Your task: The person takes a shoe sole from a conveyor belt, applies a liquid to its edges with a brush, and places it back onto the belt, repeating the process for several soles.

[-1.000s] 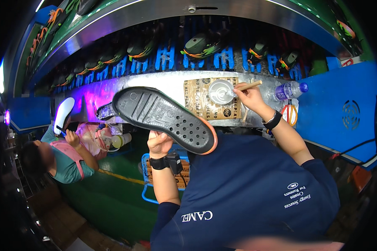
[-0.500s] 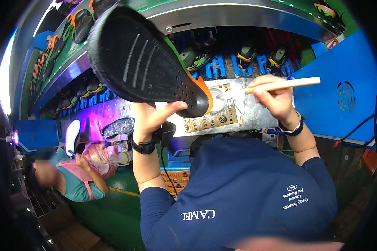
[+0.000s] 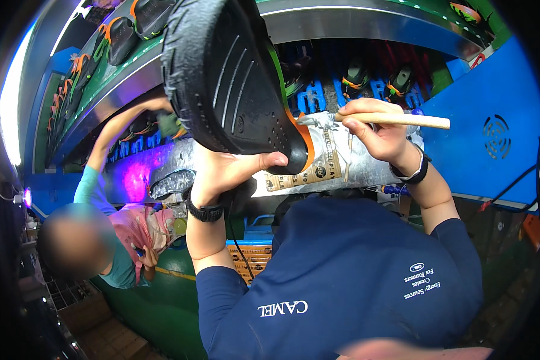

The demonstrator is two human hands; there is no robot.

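Note:
My left hand point(image 3: 225, 174) grips a large black shoe sole point(image 3: 237, 102) with an orange and green rim, its thumb lying across the heel end. The sole is held up and tilted, its toe end toward the top. In my right hand point(image 3: 378, 133) is a brush with a pale wooden handle point(image 3: 417, 120). The brush's whitish head reaches the orange rim near the heel and appears to touch it. Below, a white cup point(image 3: 318, 141) is partly hidden by the sole and brush, above a piece of brown printed cardboard point(image 3: 333, 165).
The metal worktop point(image 3: 372, 165) runs across in front of me. Behind it, shoe parts stand on blue holders point(image 3: 311, 96). A shelf point(image 3: 366, 21) spans above. At left, a co-worker point(image 3: 111, 240) reaches toward the rack. A blue panel point(image 3: 486, 120) is at right.
The brush has moved left from over the cup to the sole's rim. The sole has shifted right. The co-worker no longer holds up the white sole and now reaches an arm up to the rack.

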